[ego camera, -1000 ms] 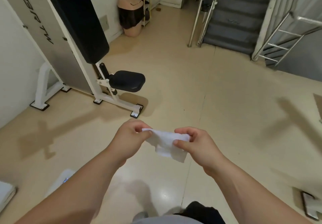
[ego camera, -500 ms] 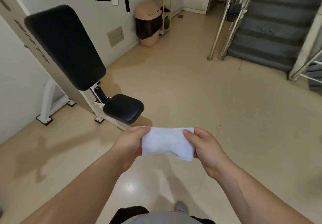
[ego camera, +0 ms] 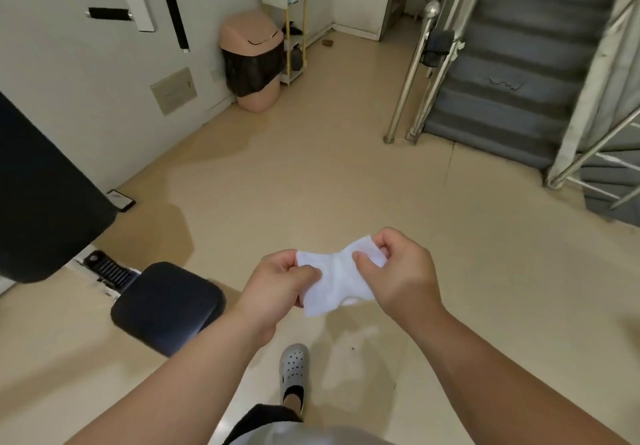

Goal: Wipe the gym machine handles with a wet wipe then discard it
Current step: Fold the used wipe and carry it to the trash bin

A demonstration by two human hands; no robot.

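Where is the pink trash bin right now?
Head view, upper left of centre: the pink trash bin stands against the wall, beside a small shelf rack.

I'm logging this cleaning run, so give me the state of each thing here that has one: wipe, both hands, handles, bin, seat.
wipe: unfolded, crumpled, held in the air between both hands
left hand: grip shut on the wipe's left edge
right hand: grip shut on the wipe's right edge
handles: untouched
bin: lid closed, black liner fitted
seat: unoccupied
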